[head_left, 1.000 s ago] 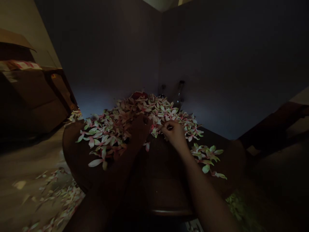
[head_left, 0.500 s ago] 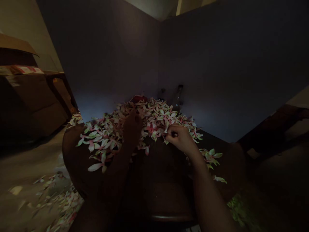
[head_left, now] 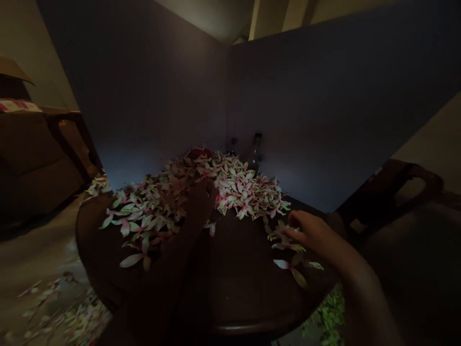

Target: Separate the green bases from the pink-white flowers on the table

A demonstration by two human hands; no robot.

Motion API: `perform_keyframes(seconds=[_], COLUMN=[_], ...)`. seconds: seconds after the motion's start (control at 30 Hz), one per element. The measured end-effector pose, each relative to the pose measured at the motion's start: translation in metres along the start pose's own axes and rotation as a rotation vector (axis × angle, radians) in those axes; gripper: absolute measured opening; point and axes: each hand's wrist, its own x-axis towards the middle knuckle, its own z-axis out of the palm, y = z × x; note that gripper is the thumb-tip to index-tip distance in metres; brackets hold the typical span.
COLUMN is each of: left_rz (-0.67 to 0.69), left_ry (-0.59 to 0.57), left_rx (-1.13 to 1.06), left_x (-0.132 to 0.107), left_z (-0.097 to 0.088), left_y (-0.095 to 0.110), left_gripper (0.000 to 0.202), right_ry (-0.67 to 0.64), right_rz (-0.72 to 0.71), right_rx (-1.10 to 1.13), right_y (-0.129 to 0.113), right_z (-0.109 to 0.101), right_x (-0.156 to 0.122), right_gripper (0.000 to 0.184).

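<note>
Seemingly, much remains: a big flower heap (head_left: 242, 190) covers the desk (head_left: 239, 283) around twelve o'clock, with only a small pile (head_left: 286, 245) at three. The right hand (head_left: 309, 230), fingers parted, is by that pile; the shadowed left hand's (head_left: 202, 194) grip, at the heap, is unclear.

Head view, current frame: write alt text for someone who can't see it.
A person's left hand is at a heap of pink and pale flowers on a dark table, while the right hand is at a smaller cluster to the right. Behind the heap, a bottle stands near two dark walls that meet in a corner.
</note>
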Motion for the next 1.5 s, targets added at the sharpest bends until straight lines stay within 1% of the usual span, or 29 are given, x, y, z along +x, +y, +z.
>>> perform_keyframes(seconds=[0.07, 0.1, 0.17, 0.23, 0.27, 0.33, 0.37, 0.43, 0.5, 0.57, 0.63, 0.7, 0.77, 0.9, 1.0, 1.07, 1.17, 1.27, 1.37, 1.5], left_rz=[-0.028, -0.04, -0.044, -0.006, 0.027, 0.101, 0.133, 0.175, 0.193, 0.187, 0.161, 0.121, 0.091, 0.062, 0.024, -0.008, -0.041, -0.002, 0.088, 0.201], left_ry=[0.01, 0.017, 0.009, -0.046, -0.089, -0.174, -0.212, -0.276, -0.324, -0.356, -0.357, -0.33, -0.314, -0.355, -0.381, -0.394, -0.391, -0.376, -0.37, -0.4], left_rx=[-0.028, -0.039, -0.051, -0.066, -0.073, -0.077, -0.075, -0.071, -0.096, -0.158, -0.22, -0.251, -0.267, -0.323, -0.355, -0.35, -0.315, -0.282, -0.237, -0.174], left_x=[0.0, 0.0, -0.001, -0.001, -0.002, -0.003, -0.004, -0.006, -0.007, -0.007, -0.007, -0.006, -0.005, -0.003, -0.002, -0.002, -0.002, -0.002, -0.003, -0.004], left_z=[0.0, 0.0, 0.001, 0.004, 0.005, 0.009, 0.011, 0.013, 0.013, 0.013, 0.013, 0.012, 0.011, 0.009, 0.008, 0.008, 0.008, 0.008, 0.009, 0.011], left_y=[0.0, 0.0, 0.0, -0.001, -0.001, -0.003, -0.003, -0.002, 0.001, 0.004, 0.007, 0.007, 0.007, 0.004, 0.001, -0.001, -0.002, -0.003, -0.004, -0.002], left_gripper=[0.014, 0.014, 0.015, 0.016, 0.017, 0.017, 0.018, 0.018, 0.016, 0.016, 0.017, 0.017, 0.014, 0.018, 0.018, 0.018, 0.023, 0.021, 0.016, 0.013], right_ry=[0.042, 0.06, 0.123, 0.256, 0.326, 0.395, 0.404, 0.391, 0.379, 0.378, 0.383, 0.364, 0.311, 0.2, 0.141, 0.132, 0.143, 0.159, 0.174, 0.226], right_rz=[-0.064, -0.108, -0.194, -0.21, -0.183, -0.101, -0.064, -0.02, -0.015, -0.023, -0.041, -0.068, -0.102, -0.163, -0.165, -0.158, -0.162, -0.169, -0.182, -0.148], right_rx=[0.093, 0.163, 0.329, 0.49, 0.557, 0.677, 0.724, 0.778, 0.76, 0.704, 0.674, 0.68, 0.686, 0.694, 0.731, 0.732, 0.725, 0.735, 0.744, 0.705], right_y=[-0.034, -0.052, -0.081, -0.097, -0.099, -0.093, -0.088, -0.074, -0.061, -0.053, -0.049, -0.049, -0.049, -0.053, -0.054, -0.055, -0.054, -0.053, -0.051, -0.05], right_z=[0.002, 0.007, 0.03, 0.064, 0.083, 0.115, 0.126, 0.138, 0.138, 0.131, 0.125, 0.121, 0.121, 0.124, 0.125, 0.126, 0.128, 0.13, 0.131, 0.128], right_x=[0.016, 0.027, 0.051, 0.074, 0.084, 0.096, 0.098, 0.099, 0.097, 0.096, 0.096, 0.095, 0.094, 0.091, 0.089, 0.089, 0.09, 0.092, 0.092, 0.091], right_gripper=[0.024, 0.027, 0.029, 0.028, 0.028, 0.03, 0.033, 0.036, 0.033, 0.034, 0.036, 0.035, 0.033, 0.03, 0.034, 0.037, 0.042, 0.043, 0.04, 0.035])
